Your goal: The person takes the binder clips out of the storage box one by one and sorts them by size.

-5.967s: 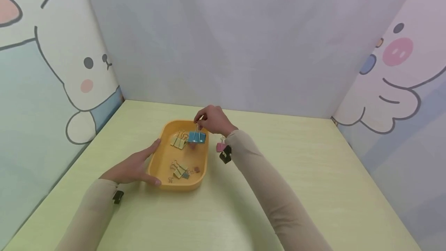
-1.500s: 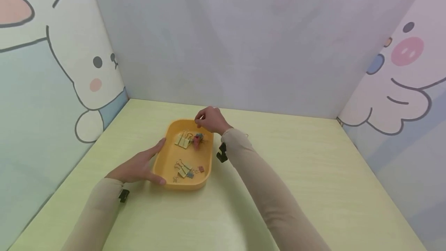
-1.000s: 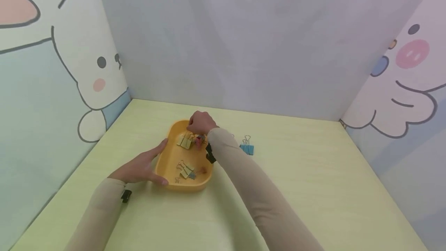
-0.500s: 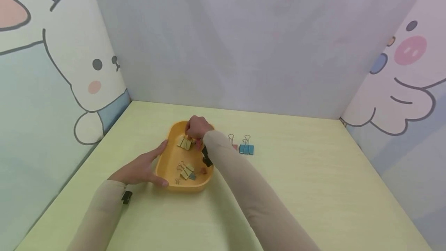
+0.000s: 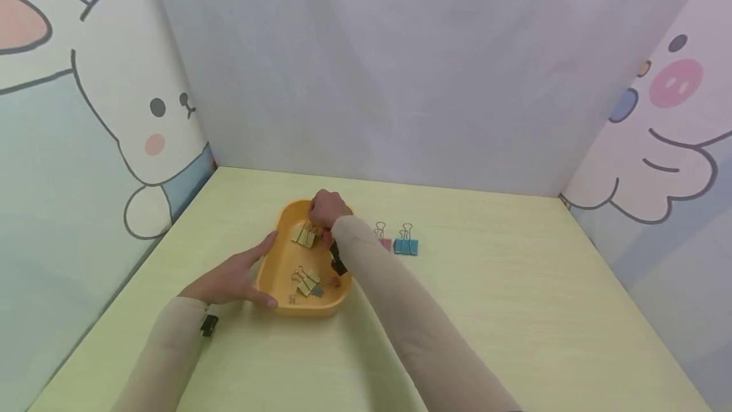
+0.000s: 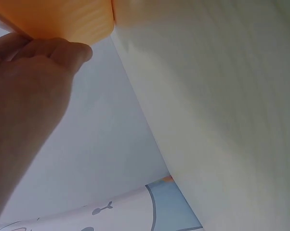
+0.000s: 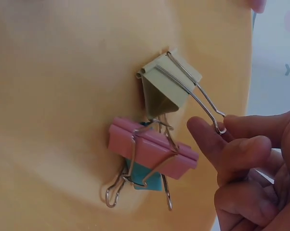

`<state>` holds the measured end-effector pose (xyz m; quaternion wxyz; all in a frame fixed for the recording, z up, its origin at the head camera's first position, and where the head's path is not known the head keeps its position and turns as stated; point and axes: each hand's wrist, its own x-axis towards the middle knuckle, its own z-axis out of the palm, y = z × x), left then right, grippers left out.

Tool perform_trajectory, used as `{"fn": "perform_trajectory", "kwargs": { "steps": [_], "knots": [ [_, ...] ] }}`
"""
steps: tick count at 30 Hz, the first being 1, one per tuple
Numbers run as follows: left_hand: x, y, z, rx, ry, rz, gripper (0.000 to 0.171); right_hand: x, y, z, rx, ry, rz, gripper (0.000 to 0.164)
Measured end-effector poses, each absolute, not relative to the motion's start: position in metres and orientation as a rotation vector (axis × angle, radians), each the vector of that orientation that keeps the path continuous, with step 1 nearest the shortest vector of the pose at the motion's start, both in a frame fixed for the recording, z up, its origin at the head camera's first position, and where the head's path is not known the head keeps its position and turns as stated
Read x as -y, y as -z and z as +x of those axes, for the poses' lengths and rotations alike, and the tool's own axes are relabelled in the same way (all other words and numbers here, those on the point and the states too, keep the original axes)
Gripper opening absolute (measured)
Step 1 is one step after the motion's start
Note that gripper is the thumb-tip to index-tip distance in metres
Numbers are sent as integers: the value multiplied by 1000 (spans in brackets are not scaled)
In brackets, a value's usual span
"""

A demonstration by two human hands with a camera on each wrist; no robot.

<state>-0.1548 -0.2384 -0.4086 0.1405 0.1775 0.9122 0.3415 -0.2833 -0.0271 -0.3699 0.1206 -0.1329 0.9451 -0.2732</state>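
My left hand (image 5: 231,275) holds the yellow tray (image 5: 274,269) at its left side, thumb at the front corner and fingers along the rim. Inside the tray's far end, my right hand (image 5: 328,208) pinches the wire handle of a pale yellow binder clip (image 7: 171,82) between thumb and fingertip. Right below that clip, in the right wrist view, a pink binder clip (image 7: 152,149) lies over a teal binder clip (image 7: 144,175), their wire handles crossing. Another pale yellow binder clip (image 5: 305,281) lies at the near end, with a small grey-blue clip (image 5: 317,292) beside it.
On the table (image 5: 486,285) right of the tray stand a blue binder clip (image 5: 406,247) and a pink binder clip (image 5: 386,244), the pink one partly behind my right sleeve. A small reddish clip (image 5: 336,282) lies near the tray's right wall. A grey wall (image 5: 389,81) closes off the back.
Six seconds ago my right hand held the blue binder clip over the tray; it now stands on the table. The right hand has reached down to the pale yellow clip. The left hand stays at the tray.
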Motion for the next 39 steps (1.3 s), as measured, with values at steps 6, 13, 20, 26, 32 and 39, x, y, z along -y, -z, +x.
{"fn": "perform_trajectory", "kwargs": {
  "steps": [6,13,20,26,32,39],
  "knots": [
    [238,410,-154,-2644,-980,535,134,27,376,-276,-2758,871,-391,24],
    [236,410,-154,-2659,-965,549,135,22,372,-270,-2732,992,-435,22],
    [235,409,-155,-2657,-951,528,136,21,367,-281,-2682,1091,-426,19],
    [234,408,-156,-2659,-943,523,136,17,354,-285,-2717,1076,-487,17],
    [233,407,-159,-2658,-950,535,136,1,343,-283,-2722,1108,-538,20],
    [234,406,-159,-2652,-934,530,136,-21,334,-280,-2687,1129,-630,22]
  ]
}}
